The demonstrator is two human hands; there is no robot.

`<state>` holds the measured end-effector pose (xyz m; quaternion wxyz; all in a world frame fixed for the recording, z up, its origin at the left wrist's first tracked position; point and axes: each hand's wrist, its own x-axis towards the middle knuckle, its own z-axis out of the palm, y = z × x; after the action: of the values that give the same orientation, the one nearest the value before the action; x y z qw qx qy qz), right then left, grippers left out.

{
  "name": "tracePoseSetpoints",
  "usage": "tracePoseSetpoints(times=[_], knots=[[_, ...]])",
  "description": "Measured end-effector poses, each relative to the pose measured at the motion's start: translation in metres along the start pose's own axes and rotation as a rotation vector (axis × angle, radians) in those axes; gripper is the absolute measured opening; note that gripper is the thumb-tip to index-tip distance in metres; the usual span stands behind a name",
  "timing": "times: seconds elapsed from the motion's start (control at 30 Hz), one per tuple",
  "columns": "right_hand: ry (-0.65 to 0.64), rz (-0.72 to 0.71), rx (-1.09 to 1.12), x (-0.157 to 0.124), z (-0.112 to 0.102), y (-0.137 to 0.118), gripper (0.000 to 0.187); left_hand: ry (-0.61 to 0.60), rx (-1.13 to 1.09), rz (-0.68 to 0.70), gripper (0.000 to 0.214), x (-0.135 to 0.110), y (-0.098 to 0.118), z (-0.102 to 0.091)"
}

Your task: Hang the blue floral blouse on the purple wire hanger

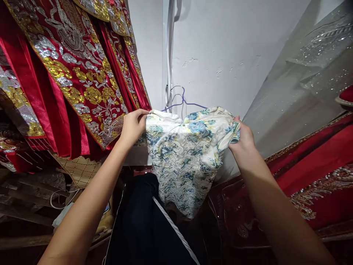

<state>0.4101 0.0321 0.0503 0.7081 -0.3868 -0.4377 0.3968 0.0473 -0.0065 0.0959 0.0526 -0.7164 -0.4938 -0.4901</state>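
A white short-sleeved garment (184, 158) with blue and yellow floral print hangs in front of me on a purple hanger (183, 100). The hanger's hook and upper arms show above the collar; the rest is inside the cloth. My left hand (133, 127) pinches the garment at its left shoulder, thumb and fingers closed. On the other side my right hand (244, 136) grips the right sleeve near its cuff, with the fingertips partly behind the fabric. Between both hands the upper part is spread, and the lower part drapes down in wrinkles.
Red embroidered costumes (82, 73) with gold and silver sequins hang at the left. A white wall (220, 48) with chipped paint stands behind. Sheer glittering fabric (317, 73) and red beaded cloth (325, 165) fill the right. My dark trousers (140, 221) show below.
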Motion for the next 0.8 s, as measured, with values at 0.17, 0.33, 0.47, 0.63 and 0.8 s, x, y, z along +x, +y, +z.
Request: tracePoseSetpoints(times=[0.17,0.33,0.47,0.63,0.8], knots=[[0.053,0.190,0.055,-0.018,-0.023,0.012,0.029,-0.144,-0.062,0.038,0.028,-0.008,0.009,0.019],[-0.135,0.277,0.053,-0.079,-0.035,0.020,0.048,-0.363,-0.090,-0.015,0.028,-0.034,0.001,0.038],[-0.725,0.367,0.040,-0.124,-0.032,-0.004,0.080,-0.368,-0.241,-0.036,0.023,-0.054,-0.002,0.047],[-1.126,0.253,-0.398,-0.131,0.000,-0.008,0.068,-0.257,-0.592,0.036,0.019,-0.070,0.020,0.050],[-0.630,-0.132,-0.573,-0.111,0.029,0.036,0.074,-0.503,-0.867,0.049,0.027,-0.076,0.064,0.032]])
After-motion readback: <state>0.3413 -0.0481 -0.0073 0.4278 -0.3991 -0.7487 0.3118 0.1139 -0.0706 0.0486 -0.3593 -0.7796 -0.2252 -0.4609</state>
